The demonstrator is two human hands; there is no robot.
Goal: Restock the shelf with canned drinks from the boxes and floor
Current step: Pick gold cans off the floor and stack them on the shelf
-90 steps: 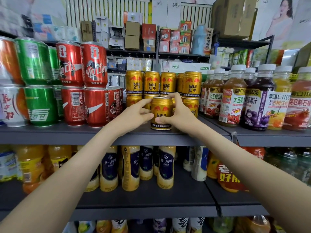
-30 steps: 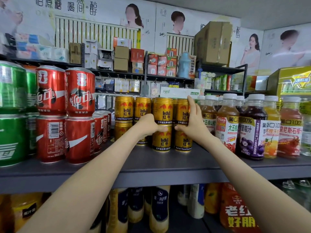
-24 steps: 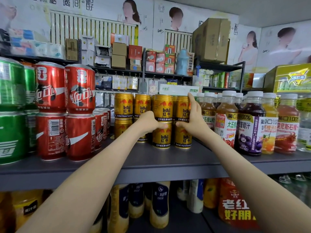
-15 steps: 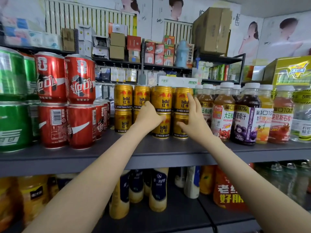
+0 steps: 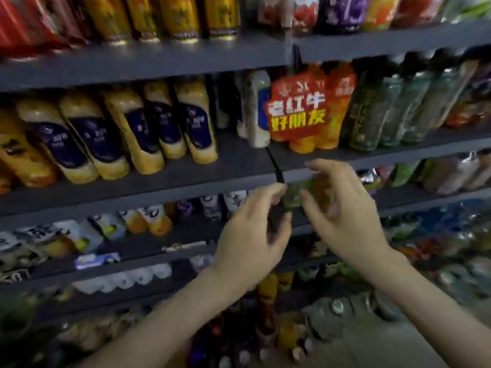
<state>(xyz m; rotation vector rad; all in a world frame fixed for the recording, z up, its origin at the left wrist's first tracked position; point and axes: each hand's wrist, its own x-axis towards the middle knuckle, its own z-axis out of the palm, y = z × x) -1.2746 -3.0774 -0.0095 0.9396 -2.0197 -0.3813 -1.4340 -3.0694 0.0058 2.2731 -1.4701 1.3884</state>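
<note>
The left hand (image 5: 249,240) and right hand (image 5: 345,216) hover just apart, empty, fingers loosely bent. Above them, blurred gold cans (image 5: 178,17) line the front edge of the top shelf (image 5: 159,61).

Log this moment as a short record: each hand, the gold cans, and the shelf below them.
left hand: in mid-air in front of the shelves, fingers loosely curled, holding nothing
right hand: beside the left, apart from it, also holding nothing
top row: gold metal drink cans standing on the grey metal shelf
shelf below: yellow plastic bottles with dark blue labels, a red card sign, dark green bottles
image: motion-blurred, so small print is unreadable
</note>
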